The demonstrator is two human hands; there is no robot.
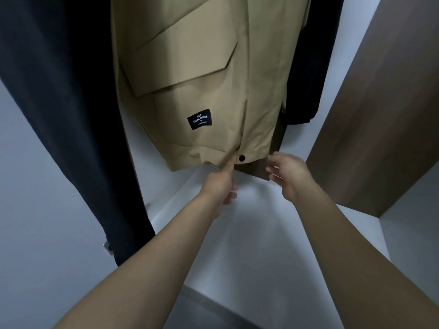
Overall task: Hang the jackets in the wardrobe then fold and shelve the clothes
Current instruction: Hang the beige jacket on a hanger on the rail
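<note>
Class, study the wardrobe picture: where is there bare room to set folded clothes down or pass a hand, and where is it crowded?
Free: the white wardrobe floor below the tan jacket, bordered by the dark coat and the brown panel. Crowded: the rail zone, where tan jacket, dark coat and a black garment hang together, and at the hem, where the left hand and right hand work.

A brown wooden panel (380, 110) stands at the right; a small metal fitting (107, 247) shows low left.

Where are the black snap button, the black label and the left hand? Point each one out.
snap button (241, 158), head view, on its round black face.
label (199, 119), head view, on the middle of the patch.
left hand (219, 184), head view, on the back of the hand.
</note>
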